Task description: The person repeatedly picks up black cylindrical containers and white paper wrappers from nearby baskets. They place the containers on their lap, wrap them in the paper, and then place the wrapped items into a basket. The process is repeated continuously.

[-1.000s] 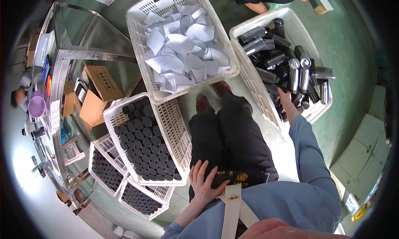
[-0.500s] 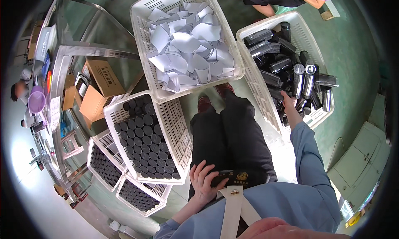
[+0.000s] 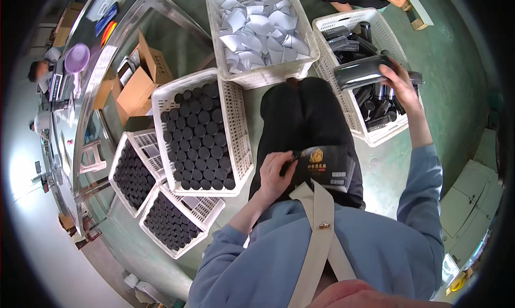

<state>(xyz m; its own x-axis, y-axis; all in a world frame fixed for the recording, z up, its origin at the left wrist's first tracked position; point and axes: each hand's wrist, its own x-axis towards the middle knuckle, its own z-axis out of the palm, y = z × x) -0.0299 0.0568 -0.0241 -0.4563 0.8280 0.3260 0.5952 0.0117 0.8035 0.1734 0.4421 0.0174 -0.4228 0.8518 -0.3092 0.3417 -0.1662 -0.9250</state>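
A glossy black cylindrical canister [image 3: 356,74] is in my right hand [image 3: 401,83], which grips it by one end and holds it lying sideways above the right-hand crate. On my lap rests a stack of black printed labels [image 3: 327,166] with a gold emblem. My left hand [image 3: 276,174] has its fingers curled at the left edge of this stack, pinching the corner of the top label. More black canisters [image 3: 382,101] lie jumbled in the white crate [image 3: 394,128] to my right.
Ahead stands a white crate [image 3: 268,77] of loose curled white sheets [image 3: 260,26]. At left, a white crate [image 3: 244,142] holds upright black-topped cylinders [image 3: 196,139]; two similar crates stand beyond it. A metal-framed table [image 3: 120,37] and open cardboard box [image 3: 138,93] are farther left. Another person sits at the far right.
My right hand has come up out of the right crate with a black canister. My left hand has closed on the label's edge. The view has shifted, bringing the label stack more fully into sight.
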